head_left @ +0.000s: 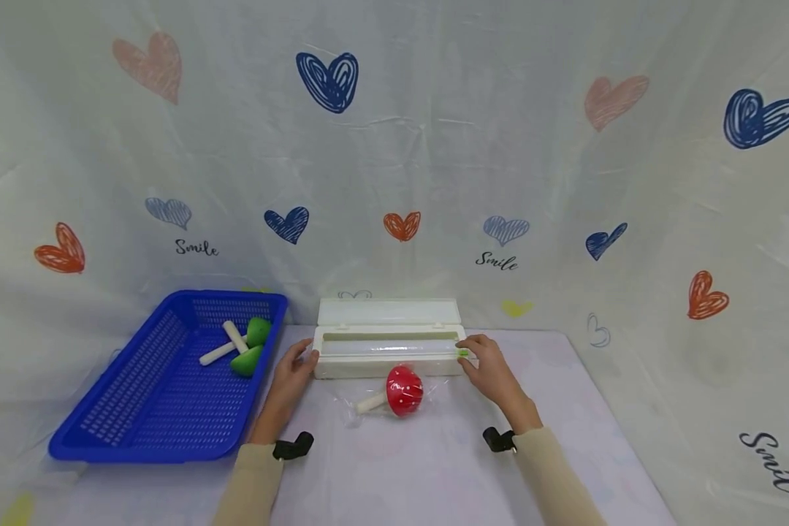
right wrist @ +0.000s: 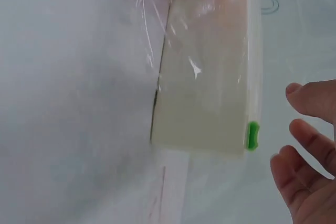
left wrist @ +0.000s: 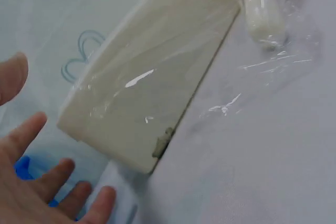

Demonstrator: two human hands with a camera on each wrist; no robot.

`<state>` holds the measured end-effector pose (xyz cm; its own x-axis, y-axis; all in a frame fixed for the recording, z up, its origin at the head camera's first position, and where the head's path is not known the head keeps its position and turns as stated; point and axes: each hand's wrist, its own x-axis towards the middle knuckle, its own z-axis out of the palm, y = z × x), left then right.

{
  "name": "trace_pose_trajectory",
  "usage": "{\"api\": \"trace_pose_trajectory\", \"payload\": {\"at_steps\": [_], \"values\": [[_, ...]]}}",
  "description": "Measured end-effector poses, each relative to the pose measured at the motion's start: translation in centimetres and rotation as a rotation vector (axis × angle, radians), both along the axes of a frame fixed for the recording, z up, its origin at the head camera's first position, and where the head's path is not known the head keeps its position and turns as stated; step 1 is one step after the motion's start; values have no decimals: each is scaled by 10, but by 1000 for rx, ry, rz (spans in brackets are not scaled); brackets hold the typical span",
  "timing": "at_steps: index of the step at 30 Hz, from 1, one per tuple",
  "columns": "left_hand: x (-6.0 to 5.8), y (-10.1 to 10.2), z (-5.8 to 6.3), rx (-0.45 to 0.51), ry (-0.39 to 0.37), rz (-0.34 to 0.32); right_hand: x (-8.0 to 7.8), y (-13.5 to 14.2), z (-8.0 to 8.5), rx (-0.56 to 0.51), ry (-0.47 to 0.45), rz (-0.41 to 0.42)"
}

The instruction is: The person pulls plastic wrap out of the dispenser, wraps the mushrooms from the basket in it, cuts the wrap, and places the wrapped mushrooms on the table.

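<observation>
Dispenser (head_left: 361,369) lies on the surface (head_left: 394,478), long axis left to right, between my left grip (head_left: 294,374) and right grip (head_left: 494,371), both relaxed and holding nothing. Its green slider (right wrist: 253,136) sits at the right end, nearer the right grip. Red mushroom (head_left: 405,391) lies in front.

Plain beige fabric L sleeve (head_left: 253,478) at approx 7 o'clock in head view, matching beige fabric R sleeve (head_left: 555,475) at 5. Small black bent L wrist cam (head_left: 294,446) at 2 o'clock off L sleeve, similar black R wrist cam (head_left: 498,440) at 10 off R sleeve.
</observation>
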<state>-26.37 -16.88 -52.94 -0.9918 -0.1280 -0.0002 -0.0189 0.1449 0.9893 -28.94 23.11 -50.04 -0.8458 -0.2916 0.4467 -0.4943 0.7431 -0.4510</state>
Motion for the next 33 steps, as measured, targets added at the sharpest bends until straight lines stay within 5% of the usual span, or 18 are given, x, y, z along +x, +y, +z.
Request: {"api": "trace_pose_trajectory", "payload": {"at_steps": [3,5,8,10,13,16,20,25,33], "values": [[9,14,4,-156,231,219,16,-13,-4,-44,56,56],[15,25,4,-236,383,305,26,-22,-9,-77,42,108],[26,44,3,-313,518,235,38,-36,-19,-105,-48,148],[33,56,0,-386,495,91,42,-44,-28,-107,-112,149],[40,73,-7,-525,340,-132,43,-54,-42,-132,-192,140],[43,84,-17,-641,195,-245,42,-60,-53,-193,-226,139],[46,89,-27,-723,101,-261,47,-64,-60,-274,-251,124],[51,87,-31,-763,98,-258,61,-64,-63,-316,-287,85],[64,78,-26,-700,62,-266,75,-66,-63,-352,-295,75]]}}
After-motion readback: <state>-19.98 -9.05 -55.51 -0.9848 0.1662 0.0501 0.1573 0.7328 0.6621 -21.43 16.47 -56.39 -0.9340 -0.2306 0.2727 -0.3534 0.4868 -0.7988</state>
